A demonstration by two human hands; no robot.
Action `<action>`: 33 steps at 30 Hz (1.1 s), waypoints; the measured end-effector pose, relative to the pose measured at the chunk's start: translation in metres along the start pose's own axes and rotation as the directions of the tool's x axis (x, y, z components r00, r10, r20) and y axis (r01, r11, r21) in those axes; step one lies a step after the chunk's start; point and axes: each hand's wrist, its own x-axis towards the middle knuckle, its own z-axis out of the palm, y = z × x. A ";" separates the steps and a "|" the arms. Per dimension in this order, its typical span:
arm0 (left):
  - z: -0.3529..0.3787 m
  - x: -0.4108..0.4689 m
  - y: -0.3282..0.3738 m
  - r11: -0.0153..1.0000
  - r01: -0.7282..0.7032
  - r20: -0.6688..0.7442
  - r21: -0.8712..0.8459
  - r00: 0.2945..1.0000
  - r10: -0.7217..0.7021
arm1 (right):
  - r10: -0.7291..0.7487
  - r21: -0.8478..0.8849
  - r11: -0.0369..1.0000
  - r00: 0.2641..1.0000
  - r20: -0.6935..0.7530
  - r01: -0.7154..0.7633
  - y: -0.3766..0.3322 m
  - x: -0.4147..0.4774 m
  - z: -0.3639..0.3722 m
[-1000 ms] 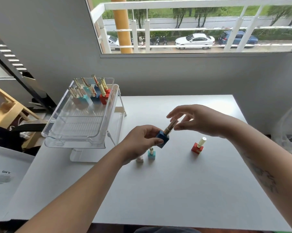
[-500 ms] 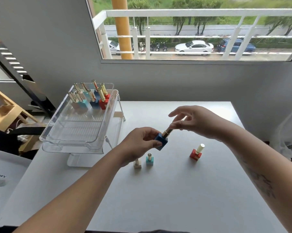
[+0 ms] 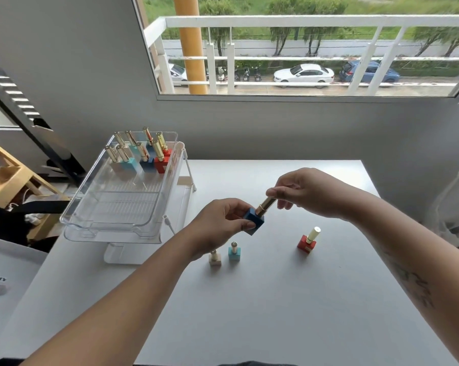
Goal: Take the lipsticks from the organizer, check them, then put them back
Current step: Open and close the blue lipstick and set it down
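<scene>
The clear organizer [image 3: 112, 223] is sitting on its stand along the table's [image 3: 249, 326] left edge, reaching toward the far-left corner. A cluster of lipsticks [image 3: 143, 157] is standing tilted at its far end. Three more are standing upright on the table near its middle. A cream lipstick [image 3: 214, 258] and a teal lipstick [image 3: 234, 252] are just beside each other, close under the left wrist, and a red lipstick [image 3: 308, 241] is well apart to their right. A white box [image 3: 1, 281] is lying beyond the left edge and a clear plastic bag [image 3: 452, 207] is hanging beyond the right edge. The blue lipstick [image 3: 254, 220] is being held in the air above the table's middle, tilted toward the right. The left hand [image 3: 217, 228] is gripping its square blue base, thumb on the near face and fingers curled round the far side, partly covering it. The right hand [image 3: 307, 194] is pinching the upper end of the gold tube between thumb and fingertips [image 3: 273, 192], which are hiding the tube's top.
</scene>
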 end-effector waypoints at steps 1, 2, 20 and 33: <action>0.000 0.000 0.000 1.000 0.002 0.002 -0.004 1.000 -0.002 | 0.009 0.005 1.000 1.000 -0.003 -0.009 0.000 0.000 0.000; 0.000 0.000 0.000 1.000 0.003 0.003 -0.008 1.000 -0.003 | 0.008 0.012 1.000 1.000 -0.004 -0.007 0.000 0.000 -0.001; 0.003 0.006 -0.004 1.000 0.003 0.006 0.024 1.000 -0.003 | -0.033 -0.026 0.999 0.998 0.059 0.034 0.000 0.001 0.000; 0.010 0.004 -0.001 0.996 -0.050 -0.046 0.070 0.998 0.053 | -0.024 0.128 0.992 1.000 -0.005 0.025 0.007 0.007 0.008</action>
